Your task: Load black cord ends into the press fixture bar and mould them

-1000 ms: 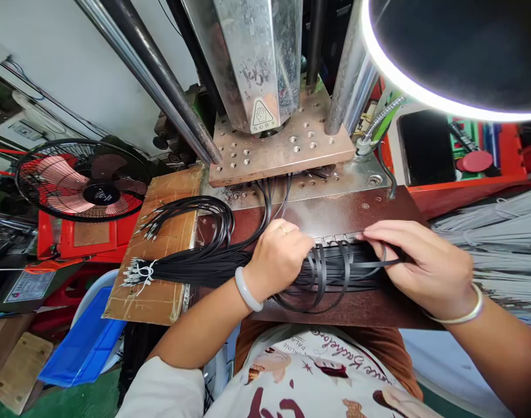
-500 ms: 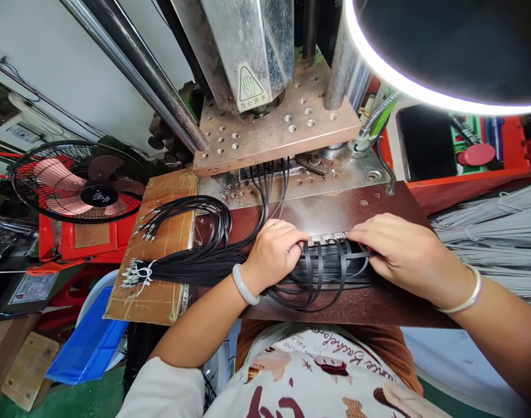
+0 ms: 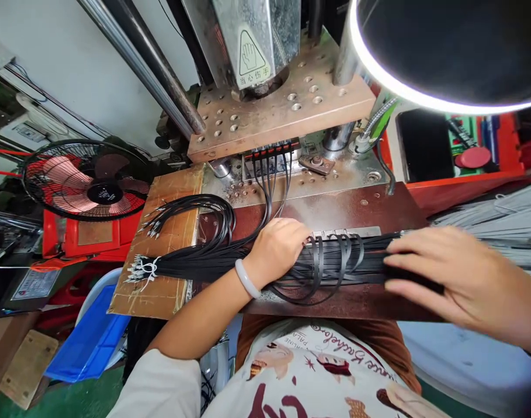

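Observation:
My left hand point(image 3: 282, 249) is closed at the left end of a slotted metal strip point(image 3: 367, 231), its fingertips partly hidden. Several flat black cables point(image 3: 321, 261) loop down from the strip toward me. Beneath the loops, a thick bundle of black cables point(image 3: 195, 267) runs along the brown work board, its left ends tied in white. My right hand point(image 3: 448, 273), somewhat blurred, is over the right part of the bundle with fingers apart; no held thing shows in it. Beyond my hands, several cables run up into a metal die point(image 3: 271, 159) in the press.
The press's drilled plate point(image 3: 282, 125) is above the die, between steel posts. A bright ring lamp point(image 3: 422, 96) hangs at upper right. A fan point(image 3: 102, 186) stands left, beside cardboard point(image 3: 173, 203). A red button point(image 3: 473, 157) and pale cables point(image 3: 509, 215) are at right.
My right hand has let go of the metal strip's right end and moved right, its fingers spreading. The press plate has risen, uncovering the cable ends in the die. My left hand stays put.

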Demonstrator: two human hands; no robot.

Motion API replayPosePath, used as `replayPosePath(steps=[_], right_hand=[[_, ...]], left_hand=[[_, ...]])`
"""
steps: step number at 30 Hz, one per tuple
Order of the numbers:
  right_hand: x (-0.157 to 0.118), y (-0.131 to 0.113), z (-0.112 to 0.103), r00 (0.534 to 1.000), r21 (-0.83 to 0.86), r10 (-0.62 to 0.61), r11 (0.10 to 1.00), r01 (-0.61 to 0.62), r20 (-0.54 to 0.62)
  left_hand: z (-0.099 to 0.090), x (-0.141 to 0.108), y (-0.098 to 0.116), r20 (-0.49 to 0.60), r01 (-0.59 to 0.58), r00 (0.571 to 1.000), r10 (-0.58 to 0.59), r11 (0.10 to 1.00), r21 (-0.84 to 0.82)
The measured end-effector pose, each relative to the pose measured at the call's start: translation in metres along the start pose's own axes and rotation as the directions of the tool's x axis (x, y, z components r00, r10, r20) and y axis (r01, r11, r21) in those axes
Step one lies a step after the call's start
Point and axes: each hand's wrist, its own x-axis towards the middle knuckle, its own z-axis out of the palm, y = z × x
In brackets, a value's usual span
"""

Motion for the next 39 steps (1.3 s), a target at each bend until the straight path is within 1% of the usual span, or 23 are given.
replayPosePath(steps=[2,3,4,5,6,7,9,10,12,14,15,17,20,27,30,32,34,35,36,37,38,39], right_hand=[[0.018,0.002,0.004,1.0,-0.109,0.003,0.994,-0.004,-0.008],[0.028,0.003,0.009,1.0,-0.146,0.016,0.989,-0.019,-0.019],[0.037,0.003,0.015,1.0,-0.149,0.007,0.989,-0.008,-0.007],[0.044,0.004,0.022,1.0,-0.123,-0.021,0.992,0.021,0.005],[0.05,0.004,0.029,0.999,-0.08,-0.052,0.995,0.052,0.001],[0.054,0.005,0.036,0.997,-0.035,-0.074,0.997,0.073,-0.019],[0.057,0.005,0.048,0.994,0.033,-0.077,0.996,0.08,-0.074],[0.056,0.006,0.052,0.993,0.058,-0.065,0.996,0.071,-0.097],[0.051,0.006,0.056,0.993,0.099,-0.027,0.994,0.038,-0.114],[0.047,0.007,0.058,0.994,0.128,0.03,0.992,-0.016,-0.106],[0.046,0.007,0.058,0.993,0.136,0.058,0.99,-0.044,-0.101],[0.045,0.008,0.057,0.991,0.141,0.096,0.987,-0.082,-0.097],[0.045,0.008,0.056,0.992,0.146,0.102,0.985,-0.091,-0.071],[0.047,0.008,0.059,0.993,0.167,0.104,0.982,-0.094,-0.054],[0.049,0.008,0.05,0.994,0.17,0.091,0.982,-0.079,-0.061],[0.047,0.008,0.037,0.984,0.164,0.131,0.98,-0.111,-0.118],[0.042,0.004,0.022,0.962,0.177,0.187,0.972,-0.152,-0.197],[0.038,0.0,0.016,0.963,0.187,0.184,0.971,-0.147,-0.199],[0.033,-0.007,0.013,0.974,0.187,0.153,0.975,-0.122,-0.165],[0.028,-0.014,0.012,0.99,0.169,0.104,0.982,-0.087,-0.099],[0.022,-0.023,0.014,0.998,0.136,0.054,0.989,-0.051,-0.017],[0.017,-0.032,0.018,0.999,0.101,0.015,0.995,-0.019,0.04]], left_hand=[[-0.007,0.001,0.0,0.031,0.051,0.998,-0.055,0.993,0.107],[-0.012,0.002,0.0,0.02,0.085,0.996,-0.089,0.982,0.167],[-0.016,0.003,0.0,-0.01,0.121,0.993,-0.121,0.971,0.205],[-0.019,0.004,-0.001,-0.049,0.155,0.988,-0.148,0.967,0.204],[-0.021,0.005,-0.003,-0.087,0.181,0.982,-0.169,0.971,0.157],[-0.022,0.005,-0.005,-0.117,0.187,0.977,-0.178,0.979,0.074],[-0.02,0.003,-0.012,-0.142,0.141,0.977,-0.16,0.981,-0.135],[-0.017,0.001,-0.015,-0.15,0.113,0.977,-0.151,0.965,-0.235],[-0.012,-0.003,-0.021,-0.184,0.084,0.968,-0.169,0.915,-0.395],[-0.006,-0.007,-0.022,-0.214,0.078,0.955,-0.206,0.869,-0.489],[-0.003,-0.008,-0.022,-0.223,0.073,0.952,-0.21,0.863,-0.5],[0.001,-0.01,-0.02,-0.23,0.057,0.957,-0.177,0.892,-0.448],[0.002,-0.011,-0.018,-0.217,0.033,0.97,-0.109,0.945,-0.327],[-0.003,-0.012,-0.009,-0.11,-0.034,0.994,0.019,0.991,-0.133],[0.001,-0.013,-0.005,-0.108,-0.08,0.992,0.071,0.994,-0.08],[0.002,-0.013,-0.005,-0.116,-0.085,0.991,0.071,0.99,-0.115],[-0.004,-0.013,-0.008,-0.129,-0.058,0.991,0.032,0.979,-0.198],[-0.01,-0.014,-0.011,-0.151,-0.03,0.988,-0.007,0.97,-0.242],[-0.018,-0.014,-0.015,-0.192,0.005,0.98,-0.06,0.96,-0.28],[-0.027,-0.016,-0.02,-0.251,0.047,0.96,-0.128,0.951,-0.306],[-0.037,-0.019,-0.027,-0.322,0.09,0.926,-0.199,0.942,-0.322],[-0.046,-0.023,-0.035,-0.394,0.13,0.881,-0.262,0.935,-0.331]])
